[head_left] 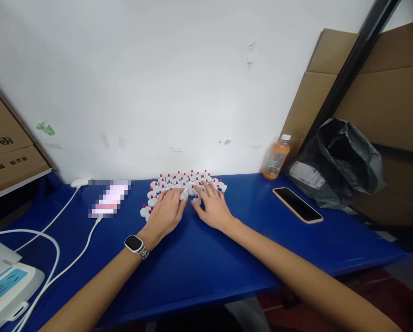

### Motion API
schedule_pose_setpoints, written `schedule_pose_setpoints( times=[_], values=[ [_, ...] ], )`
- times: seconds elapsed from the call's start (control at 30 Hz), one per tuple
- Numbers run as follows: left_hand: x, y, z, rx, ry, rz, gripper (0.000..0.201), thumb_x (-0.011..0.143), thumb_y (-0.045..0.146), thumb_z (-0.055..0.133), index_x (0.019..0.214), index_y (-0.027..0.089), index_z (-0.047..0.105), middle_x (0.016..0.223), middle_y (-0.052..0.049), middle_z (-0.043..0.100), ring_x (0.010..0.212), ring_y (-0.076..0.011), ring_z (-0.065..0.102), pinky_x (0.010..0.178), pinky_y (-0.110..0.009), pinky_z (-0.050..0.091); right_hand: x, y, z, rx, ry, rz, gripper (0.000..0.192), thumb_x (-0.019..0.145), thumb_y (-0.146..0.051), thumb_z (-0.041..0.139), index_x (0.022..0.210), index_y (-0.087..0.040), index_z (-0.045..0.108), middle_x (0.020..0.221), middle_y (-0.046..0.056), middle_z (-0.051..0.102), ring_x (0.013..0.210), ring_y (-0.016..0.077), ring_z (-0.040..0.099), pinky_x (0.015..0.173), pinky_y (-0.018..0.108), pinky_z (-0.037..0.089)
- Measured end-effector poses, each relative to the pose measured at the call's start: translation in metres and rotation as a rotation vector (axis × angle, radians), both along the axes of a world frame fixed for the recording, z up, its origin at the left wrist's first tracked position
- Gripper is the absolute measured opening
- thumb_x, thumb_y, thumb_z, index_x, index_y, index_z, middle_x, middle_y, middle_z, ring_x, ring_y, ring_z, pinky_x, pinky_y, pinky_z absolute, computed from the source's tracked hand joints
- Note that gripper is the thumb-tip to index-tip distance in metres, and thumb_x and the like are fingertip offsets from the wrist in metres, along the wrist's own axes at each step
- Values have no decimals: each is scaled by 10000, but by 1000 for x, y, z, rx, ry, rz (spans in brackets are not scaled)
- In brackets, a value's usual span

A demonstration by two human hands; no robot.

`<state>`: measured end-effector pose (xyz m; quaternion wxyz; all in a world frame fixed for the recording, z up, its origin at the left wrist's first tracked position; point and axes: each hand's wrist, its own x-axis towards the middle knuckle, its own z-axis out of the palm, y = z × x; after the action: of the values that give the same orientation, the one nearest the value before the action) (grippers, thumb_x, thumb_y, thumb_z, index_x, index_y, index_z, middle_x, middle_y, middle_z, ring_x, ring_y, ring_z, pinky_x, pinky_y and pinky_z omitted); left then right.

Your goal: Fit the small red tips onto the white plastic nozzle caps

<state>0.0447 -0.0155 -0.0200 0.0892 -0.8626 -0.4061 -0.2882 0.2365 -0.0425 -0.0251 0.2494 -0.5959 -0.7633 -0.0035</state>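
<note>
Several small white caps with red tips (187,180) lie packed together on the blue table (199,263) near the wall. My left hand (165,212) rests flat on the near left part of the group, fingers spread over the caps. My right hand (211,206) lies flat beside it on the near right part, fingertips touching caps. A smartwatch (134,244) sits on my left wrist. Neither hand grips anything that I can see.
A phone on a white cable (109,199) lies left of the caps, a dark phone (297,204) to the right. An orange drink bottle (276,157) stands by the wall. A black bag (338,161) and cardboard boxes (382,92) fill the right; a white device (6,286) sits front left.
</note>
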Motion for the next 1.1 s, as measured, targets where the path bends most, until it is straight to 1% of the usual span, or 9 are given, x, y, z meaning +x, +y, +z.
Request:
schedule_pose_setpoints(
  times=[0.17, 0.27, 0.4, 0.63, 0.77, 0.83, 0.9, 1.0, 1.1],
  values=[
    [-8, 1, 3, -18, -27, 26, 370, 1039, 377, 288, 1252, 157, 496, 1191, -142, 641, 1141, -279, 593, 1025, -465, 421, -19, 25, 5, 1, 130, 75, 514, 1005, -499, 348, 1445, -253, 447, 1579, 122, 334, 1473, 263, 271, 1152, 506, 285],
    [-11, 6, 5, -25, -16, 23, 359, 1039, 370, 289, 1226, 155, 507, 1165, -138, 648, 1127, -277, 597, 1017, -458, 426, -4, 36, 7, -17, 118, 100, 506, 1029, -483, 279, 1471, -285, 424, 1604, 89, 305, 1493, 250, 235, 1175, 530, 225],
    [-9, 18, 5, -43, 0, 11, 360, 1042, 369, 284, 1226, 153, 506, 1181, -136, 648, 1135, -276, 601, 1021, -456, 430, 20, 50, 7, -86, -26, 140, 520, 1025, -522, 280, 1441, -291, 489, 1606, 74, 324, 1516, 305, 168, 1186, 604, 114],
    [-10, 26, 2, -141, -27, 26, 370, 1045, 405, 285, 1233, 166, 496, 1173, -122, 650, 1092, -273, 628, 952, -431, 484, 57, 37, 10, -80, 77, 285, 567, 995, -579, 357, 1481, -294, 419, 1588, 74, 357, 1467, 241, 319, 1185, 463, 273],
    [-2, 35, 9, -152, -44, -6, 389, 1043, 412, 280, 1249, 151, 482, 1218, -142, 630, 1147, -287, 603, 1004, -459, 460, 80, 40, 10, -22, 79, 128, 536, 1027, -527, 260, 1474, -290, 435, 1601, 74, 329, 1481, 254, 286, 1186, 500, 250],
    [5, 41, 15, -197, -64, -10, 408, 1043, 418, 267, 1247, 136, 480, 1221, -156, 627, 1150, -290, 604, 1004, -458, 465, 88, 45, 8, -89, 54, 88, 562, 1029, -532, 228, 1500, -279, 402, 1613, 78, 309, 1497, 253, 251, 1190, 516, 229],
    [10, 43, 18, -270, -73, -23, 413, 1043, 424, 256, 1218, 134, 493, 1177, -157, 644, 1109, -282, 628, 974, -445, 491, 91, 48, 6, -166, 21, 123, 560, 1032, -536, 211, 1463, -278, 459, 1578, 67, 382, 1495, 242, 257, 1195, 516, 208],
    [11, 37, 19, -334, -66, -82, 398, 1041, 433, 266, 1195, 158, 510, 1181, -144, 652, 1120, -268, 635, 972, -431, 506, 86, 47, 8, -138, 15, 126, 543, 1035, -535, 210, 1328, -278, 588, 1488, 61, 503, 1450, 234, 343, 1173, 508, 244],
    [5, 25, 16, -344, -52, -128, 386, 1040, 433, 289, 1241, 184, 503, 1254, -130, 639, 1178, -263, 618, 994, -436, 507, 68, 51, 18, -39, 23, 91, 547, 1015, -576, 263, 1358, -270, 559, 1555, 81, 409, 1467, 267, 298, 1150, 525, 269]
  ],
)
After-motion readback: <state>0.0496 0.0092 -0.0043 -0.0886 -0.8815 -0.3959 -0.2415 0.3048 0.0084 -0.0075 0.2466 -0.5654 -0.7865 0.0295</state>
